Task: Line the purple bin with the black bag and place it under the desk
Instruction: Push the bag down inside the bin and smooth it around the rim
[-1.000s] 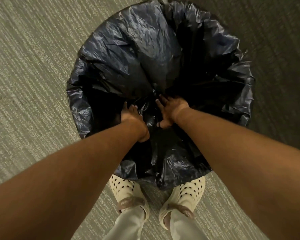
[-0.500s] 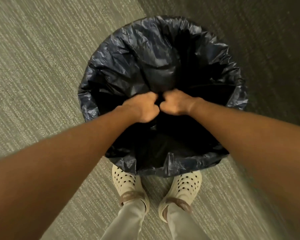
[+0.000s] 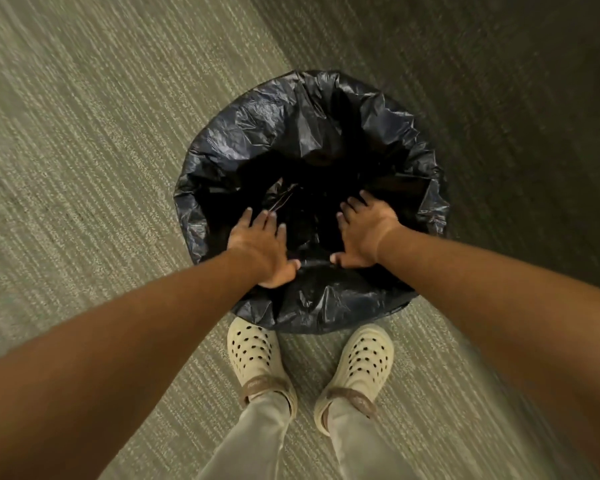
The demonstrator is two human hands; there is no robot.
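The black bag [image 3: 302, 133] is draped over a round bin standing on the carpet and folded down over its rim all around. The purple bin itself is fully hidden under the plastic. My left hand [image 3: 262, 247] lies flat on the bag at the near-left rim, fingers spread toward the dark opening and thumb along the rim fold. My right hand [image 3: 364, 233] mirrors it at the near-right rim. Neither hand has plastic bunched in it.
Grey-green striped carpet [image 3: 84, 150] surrounds the bin, and a darker shadowed strip [image 3: 499, 98] runs along the upper right. My feet in cream perforated clogs [image 3: 253, 351] stand just in front of the bin. No desk is in view.
Both hands were fists bunching the bag together over the bin's middle. They have let go, spread apart and drawn back to the near rim. The view has pulled back from the bin.
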